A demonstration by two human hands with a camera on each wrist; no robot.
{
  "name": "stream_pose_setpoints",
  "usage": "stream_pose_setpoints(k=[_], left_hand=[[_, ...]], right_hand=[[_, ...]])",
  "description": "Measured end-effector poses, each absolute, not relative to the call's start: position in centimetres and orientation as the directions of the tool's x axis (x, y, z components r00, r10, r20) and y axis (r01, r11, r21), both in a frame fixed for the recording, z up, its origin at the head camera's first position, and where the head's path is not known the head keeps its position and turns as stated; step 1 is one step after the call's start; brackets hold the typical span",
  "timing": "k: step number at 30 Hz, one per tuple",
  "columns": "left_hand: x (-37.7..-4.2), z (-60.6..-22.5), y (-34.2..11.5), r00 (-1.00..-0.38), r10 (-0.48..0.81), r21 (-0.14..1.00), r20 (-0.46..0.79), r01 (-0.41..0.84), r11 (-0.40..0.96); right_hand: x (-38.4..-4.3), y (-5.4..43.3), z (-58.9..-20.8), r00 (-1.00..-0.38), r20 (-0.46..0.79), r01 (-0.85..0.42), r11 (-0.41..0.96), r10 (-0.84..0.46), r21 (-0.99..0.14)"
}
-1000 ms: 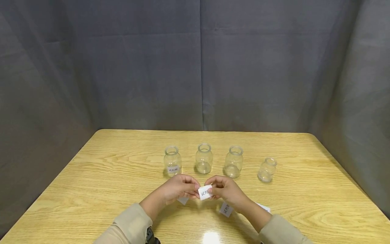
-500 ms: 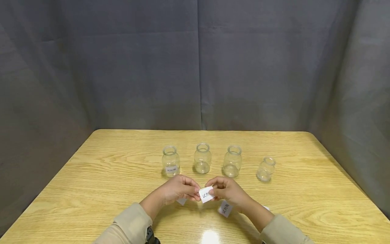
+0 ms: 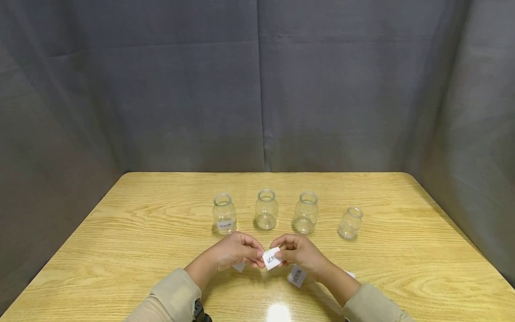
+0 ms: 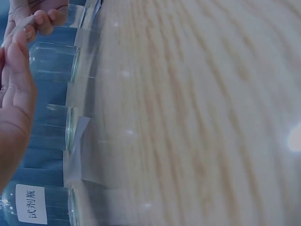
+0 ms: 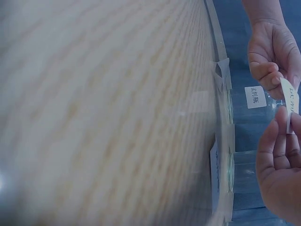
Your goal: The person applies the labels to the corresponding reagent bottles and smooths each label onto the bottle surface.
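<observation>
A small white label (image 3: 272,259) with dark handwritten characters is held up between both hands, above the front part of the table. My left hand (image 3: 239,250) pinches its left edge with thumb and fingertips. From the other side, my right hand (image 3: 299,254) grips it, the thumb lying over part of the writing. The right wrist view shows the label (image 5: 290,104) nearly edge-on, with right fingertips below it and left fingers above. Beyond the left hand stands a clear glass jar (image 3: 224,210) with a similar label (image 4: 31,204) stuck on its side.
Two more glass jars (image 3: 266,208) (image 3: 306,211) and a smaller jar (image 3: 350,222) stand to the right, all lidless. Loose labels lie under the left hand (image 3: 239,266), beside the right wrist (image 3: 297,276) and behind the right forearm (image 3: 351,274). Grey curtains (image 3: 193,98) surround the wooden table (image 3: 141,250).
The label sits slightly lower and is turned a little between the fingers. Both hands stay almost in place; the jars shift slightly left in the head view.
</observation>
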State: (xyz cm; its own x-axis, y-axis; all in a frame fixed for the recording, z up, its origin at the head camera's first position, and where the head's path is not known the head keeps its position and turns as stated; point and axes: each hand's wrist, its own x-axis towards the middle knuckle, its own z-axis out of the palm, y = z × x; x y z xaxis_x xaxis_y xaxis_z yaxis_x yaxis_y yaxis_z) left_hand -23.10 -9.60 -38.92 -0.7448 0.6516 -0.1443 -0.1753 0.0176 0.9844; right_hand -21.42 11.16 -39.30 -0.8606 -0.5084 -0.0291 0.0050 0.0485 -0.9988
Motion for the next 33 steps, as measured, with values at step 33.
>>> stream_pose_setpoints(k=[33], left_hand=[[-23.4, -40.0, -9.4, -0.757, 0.635, 0.977, -0.157, -0.212, -0.011]], right_hand=[[-21.3, 11.0, -39.8, -0.881, -0.072, 0.045, 0.069, -0.468, -0.997]])
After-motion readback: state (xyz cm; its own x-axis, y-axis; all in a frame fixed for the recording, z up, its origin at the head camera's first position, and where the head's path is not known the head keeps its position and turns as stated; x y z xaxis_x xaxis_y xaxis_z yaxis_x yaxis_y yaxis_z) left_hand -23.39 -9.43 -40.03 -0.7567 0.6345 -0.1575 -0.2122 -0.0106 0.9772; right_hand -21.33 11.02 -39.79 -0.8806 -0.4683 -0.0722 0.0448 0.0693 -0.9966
